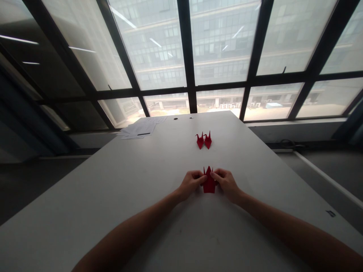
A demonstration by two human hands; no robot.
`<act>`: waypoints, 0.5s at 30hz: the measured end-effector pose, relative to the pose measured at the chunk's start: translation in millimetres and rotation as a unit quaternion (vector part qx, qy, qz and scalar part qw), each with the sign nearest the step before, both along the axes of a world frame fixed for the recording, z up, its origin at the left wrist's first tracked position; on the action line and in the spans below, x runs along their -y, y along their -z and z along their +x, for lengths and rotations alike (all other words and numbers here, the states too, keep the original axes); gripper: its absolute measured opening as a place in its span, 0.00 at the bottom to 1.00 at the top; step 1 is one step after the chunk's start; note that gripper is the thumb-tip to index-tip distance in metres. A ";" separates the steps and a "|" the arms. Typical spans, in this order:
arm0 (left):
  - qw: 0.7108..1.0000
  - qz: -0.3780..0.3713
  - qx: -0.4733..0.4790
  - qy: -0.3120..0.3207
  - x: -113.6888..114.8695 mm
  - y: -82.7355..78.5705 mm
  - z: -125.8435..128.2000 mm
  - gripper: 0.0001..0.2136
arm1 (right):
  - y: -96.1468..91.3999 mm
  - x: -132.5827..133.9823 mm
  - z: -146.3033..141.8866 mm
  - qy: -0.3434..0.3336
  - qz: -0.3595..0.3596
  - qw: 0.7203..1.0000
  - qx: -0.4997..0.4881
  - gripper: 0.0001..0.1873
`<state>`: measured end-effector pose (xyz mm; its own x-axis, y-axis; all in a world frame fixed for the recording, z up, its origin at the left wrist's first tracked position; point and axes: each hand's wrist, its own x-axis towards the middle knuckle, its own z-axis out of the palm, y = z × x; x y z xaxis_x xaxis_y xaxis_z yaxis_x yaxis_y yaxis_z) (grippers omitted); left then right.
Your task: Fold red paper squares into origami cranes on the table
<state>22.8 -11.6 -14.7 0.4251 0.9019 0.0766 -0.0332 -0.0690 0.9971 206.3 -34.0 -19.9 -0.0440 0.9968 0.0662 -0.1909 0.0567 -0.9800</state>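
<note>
A red origami crane (209, 184), partly folded, is held between my two hands just above the white table. It has a broad pointed flap in the middle and a thin spike on each side. My left hand (192, 183) pinches its left edge, thumb on the front. On the right edge, my right hand (226, 183) grips it the same way, with the thumb near the upper flap. The fingers behind the paper are hidden. Farther back stand two finished red paper cranes, a left crane (200, 141) and a right crane (208, 141), side by side.
The white table (141, 173) stretches away toward large framed windows. Sheets of paper (138, 127) lie at its far left corner with a dark pen (143, 134) on them. A small dark mark (330, 214) sits near the right edge.
</note>
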 end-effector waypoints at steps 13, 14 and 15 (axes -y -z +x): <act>0.999 -0.001 -0.020 0.034 0.0 -5.8 -1.3 0.17 | 0.8 -4.2 4.6 -0.021 -0.037 0.999 -0.034 0.20; 0.999 0.000 -0.021 0.036 -0.2 -5.3 -1.4 0.17 | 0.3 -4.0 4.8 -0.017 -0.036 0.999 -0.032 0.20; 0.999 0.001 -0.019 0.034 -0.5 -4.6 -1.5 0.17 | -0.5 -3.6 4.8 -0.017 -0.034 0.999 -0.032 0.20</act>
